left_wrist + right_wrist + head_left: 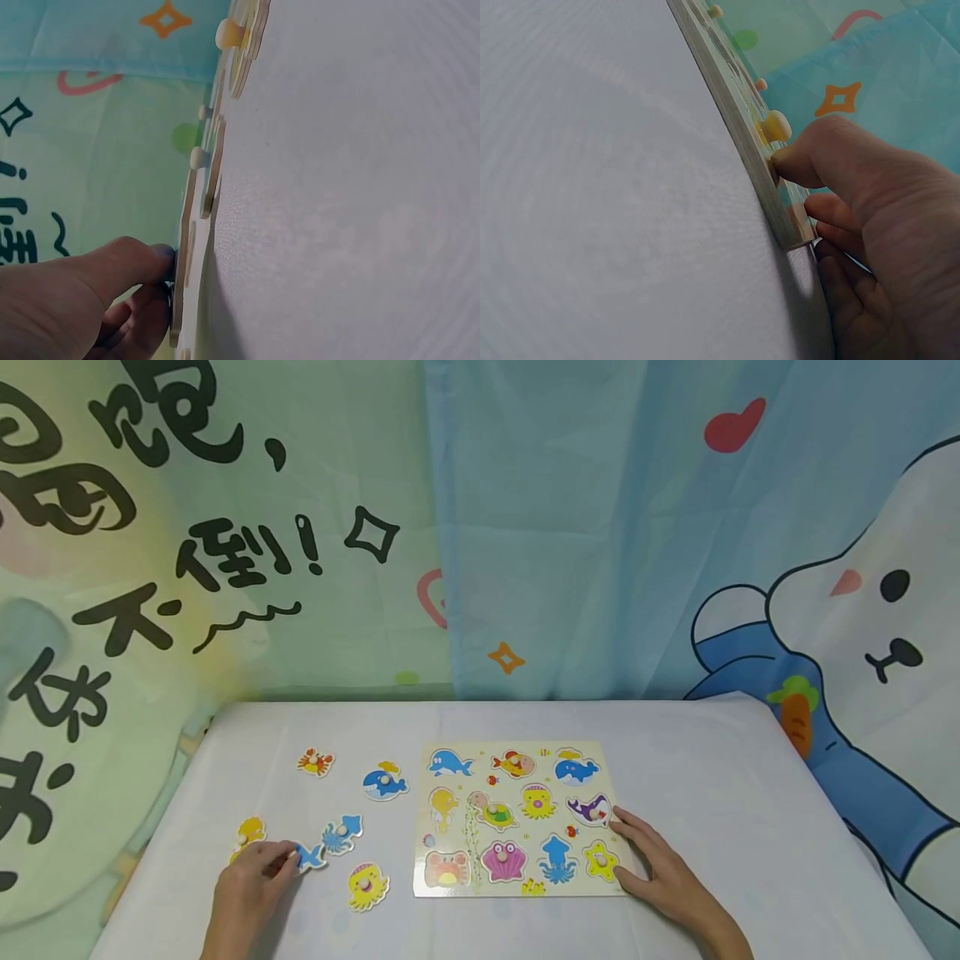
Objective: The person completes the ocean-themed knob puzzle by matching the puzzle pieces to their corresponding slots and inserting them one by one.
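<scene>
My left hand [255,893] pinches a blue wooden puzzle piece [311,857] with a tail fin, low over the table. The fingers hide most of that piece; the left wrist view shows its edge [180,262] upright by the thumb. Just past this hand lies a yellow piece [251,832], partly covered. A blue squid piece [342,834] and a yellow octopus piece [367,887] lie to its right. My right hand [667,877] rests at the right edge of the sea-animal puzzle board [517,887], thumb beside the yellow star piece [601,861], fingers extended.
A red crab piece [316,762] and a blue whale piece [385,782] lie farther back, left of the board. The table has a white cloth [735,793]. Printed curtains [555,527] hang behind its far edge.
</scene>
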A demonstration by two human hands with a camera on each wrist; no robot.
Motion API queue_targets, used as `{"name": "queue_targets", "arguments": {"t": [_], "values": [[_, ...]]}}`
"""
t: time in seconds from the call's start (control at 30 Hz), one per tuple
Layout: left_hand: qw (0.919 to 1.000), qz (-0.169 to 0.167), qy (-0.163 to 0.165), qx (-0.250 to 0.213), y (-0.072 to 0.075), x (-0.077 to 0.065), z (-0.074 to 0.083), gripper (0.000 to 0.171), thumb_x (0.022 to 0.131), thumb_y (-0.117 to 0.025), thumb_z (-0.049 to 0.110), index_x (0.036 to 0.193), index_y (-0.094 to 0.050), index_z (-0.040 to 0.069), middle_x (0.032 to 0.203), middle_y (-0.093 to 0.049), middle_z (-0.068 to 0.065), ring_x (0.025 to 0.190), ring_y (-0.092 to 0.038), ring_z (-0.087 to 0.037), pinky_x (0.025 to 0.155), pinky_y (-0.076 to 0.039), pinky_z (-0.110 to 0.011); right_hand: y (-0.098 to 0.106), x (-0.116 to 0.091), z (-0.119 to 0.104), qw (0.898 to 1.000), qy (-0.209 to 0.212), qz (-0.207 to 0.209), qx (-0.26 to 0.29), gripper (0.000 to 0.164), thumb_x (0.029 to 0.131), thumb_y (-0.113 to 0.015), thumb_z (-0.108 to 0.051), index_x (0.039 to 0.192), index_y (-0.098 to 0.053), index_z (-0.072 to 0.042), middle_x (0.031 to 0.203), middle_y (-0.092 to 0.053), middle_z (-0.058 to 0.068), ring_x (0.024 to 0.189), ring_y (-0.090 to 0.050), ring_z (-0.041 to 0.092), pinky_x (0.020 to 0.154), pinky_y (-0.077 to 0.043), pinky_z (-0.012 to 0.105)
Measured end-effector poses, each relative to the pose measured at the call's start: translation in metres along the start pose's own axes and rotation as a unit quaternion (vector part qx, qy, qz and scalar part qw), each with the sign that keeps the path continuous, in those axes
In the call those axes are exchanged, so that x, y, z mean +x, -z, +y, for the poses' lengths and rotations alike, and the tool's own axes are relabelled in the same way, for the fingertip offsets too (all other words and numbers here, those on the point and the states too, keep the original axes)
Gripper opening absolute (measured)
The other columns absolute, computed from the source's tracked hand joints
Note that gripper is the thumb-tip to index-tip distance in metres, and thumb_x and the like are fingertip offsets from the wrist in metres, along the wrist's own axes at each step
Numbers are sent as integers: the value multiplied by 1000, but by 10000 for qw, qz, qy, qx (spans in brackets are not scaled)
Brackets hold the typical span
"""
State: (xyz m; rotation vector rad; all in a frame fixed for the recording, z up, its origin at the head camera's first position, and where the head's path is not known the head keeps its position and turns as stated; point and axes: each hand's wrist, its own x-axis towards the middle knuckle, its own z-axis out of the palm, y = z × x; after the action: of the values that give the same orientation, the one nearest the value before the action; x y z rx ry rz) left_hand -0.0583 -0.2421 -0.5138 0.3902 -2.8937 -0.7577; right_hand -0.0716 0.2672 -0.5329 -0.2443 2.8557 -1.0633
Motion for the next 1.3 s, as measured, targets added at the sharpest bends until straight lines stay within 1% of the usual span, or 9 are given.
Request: {"name": "queue_targets", "arguments": {"t": [0.23, 0.37, 0.53, 0.7, 0.8, 1.0, 1.07, 1.2, 1.3], "values": [[9998, -148, -106, 87, 0, 0, 1, 22, 83, -74, 9, 102, -74, -1, 94, -64, -12, 78, -60, -18, 71, -56, -31, 2, 0, -2, 10000, 49, 10, 10, 59, 81, -72, -23, 134, -53, -7, 151, -39, 14, 138, -33, 44, 105, -33, 64], [9994, -329, -65, 98, 0, 1, 0, 22, 84, -73, 9, 103, -73, -2, 95, -63, -13, 78, -59, -19, 72, -56, -32, 1, 0, -2, 10000, -2, -9, 19, 59, 81, -72, -23, 135, -53, -8, 152, -39, 14, 139, -32, 43, 106, -33, 64], [9984, -569, -21, 0, 0, 1, 2, 21, 86, -71, 8, 105, -73, -2, 96, -61, -14, 80, -58, -19, 72, -55, -33, 1, 1, -2, 9999, -94, -47, -17, 59, 81, -72, -24, 135, -52, -9, 153, -37, 12, 140, -32, 43, 106, -33, 64], [9978, -652, -74, -118, 0, 0, 5, 19, 87, -70, 8, 105, -74, 2, 97, -59, -10, 82, -57, -18, 72, -54, -30, 1, 1, -1, 9999, -104, -59, -56, 60, 81, -71, -24, 136, -52, -9, 153, -37, 12, 140, -32, 43, 106, -33, 64], [9978, -633, -168, -129, 0, -1, 6, 19, 87, -69, 8, 105, -74, 4, 98, -57, -9, 83, -56, -18, 72, -53, -28, 1, 1, -1, 9999, -114, -66, -36, 60, 81, -71, -24, 136, -52, -9, 153, -37, 12, 140, -31, 43, 106, -33, 64], [9981, -483, -358, -113, 0, -2, 7, 17, 87, -68, 6, 103, -74, 7, 98, -56, -10, 83, -55, -19, 71, -53, -28, 1, 2, -1, 9999, -136, -87, -29, 60, 81, -72, -24, 136, -52, -10, 153, -37, 12, 141, -31, 43, 106, -33, 64], [9978, -397, -509, -120, 0, -3, 7, 16, 86, -69, 5, 101, -75, 9, 96, -56, -10, 83, -55, -18, 70, -52, -27, 1, 2, -1, 9999, -124, -81, -43, 60, 81, -72, -24, 135, -52, -9, 153, -37, 12, 140, -32, 43, 106, -33, 64], [9946, -72, -1027, -104, -3, -6, 8, 17, 83, -71, 2, 94, -76, 14, 92, -55, -7, 81, -51, -15, 65, -50, -23, 0, 2, -1, 9999, -117, -60, -48, 59, 81, -72, -23, 135, -53, -8, 152, -38, 13, 140, -32, 43, 106, -33, 64], [9935, -67, -1130, -74, -5, -7, 9, 18, 83, -71, 2, 93, -76, 15, 92, -54, -6, 81, -49, -15, 65, -49, -23, 1, 2, -2, 10000, -51, -41, -28, 59, 81, -72, -23, 134, -53, -7, 151, -38, 14, 139, -33, 44, 105, -33, 64]]}}
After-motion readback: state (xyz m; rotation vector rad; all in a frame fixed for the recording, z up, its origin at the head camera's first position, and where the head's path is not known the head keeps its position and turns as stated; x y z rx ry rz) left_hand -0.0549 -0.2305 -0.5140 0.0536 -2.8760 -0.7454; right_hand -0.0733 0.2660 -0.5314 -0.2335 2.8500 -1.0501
